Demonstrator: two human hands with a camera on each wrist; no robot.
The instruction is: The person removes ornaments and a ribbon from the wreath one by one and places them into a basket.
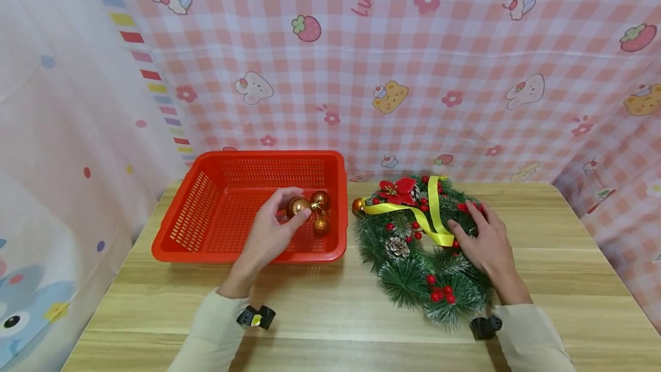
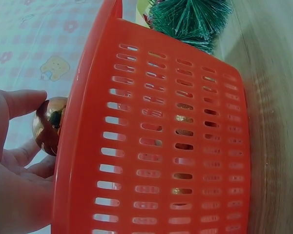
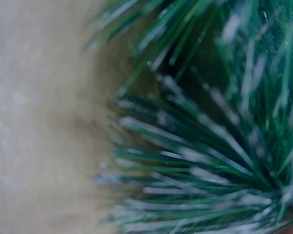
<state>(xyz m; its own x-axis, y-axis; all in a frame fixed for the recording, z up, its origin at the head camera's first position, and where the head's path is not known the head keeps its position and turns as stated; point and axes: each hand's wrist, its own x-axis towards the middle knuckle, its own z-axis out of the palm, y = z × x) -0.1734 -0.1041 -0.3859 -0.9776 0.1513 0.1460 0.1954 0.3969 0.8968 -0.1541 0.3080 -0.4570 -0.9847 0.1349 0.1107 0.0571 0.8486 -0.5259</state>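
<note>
My left hand point(image 1: 269, 233) reaches over the front rim of a red plastic basket point(image 1: 248, 256) and holds a shiny gold bauble point(image 1: 298, 206) between thumb and fingers. In the left wrist view this bauble point(image 2: 48, 126) shows beside the basket's slotted wall point(image 2: 166, 126). Beside it in the basket are a smooth brown-gold bauble point(image 1: 320, 200) and a glittery one point(image 1: 321, 225). On the right, my right hand point(image 1: 489, 244) rests on the right side of a green wreath point(image 1: 405, 283), thumb near a yellow ribbon point(image 1: 400, 208). Blurred wreath needles point(image 3: 200, 161) fill much of the right wrist view.
The wreath bears a red flower point(image 1: 397, 190), a pinecone point(image 1: 397, 247) and red berries point(image 1: 436, 294). Another gold bauble point(image 1: 357, 205) sits at its left edge, by the ribbon's end. A checked curtain point(image 1: 330, 73) hangs behind the wooden table point(image 1: 330, 314).
</note>
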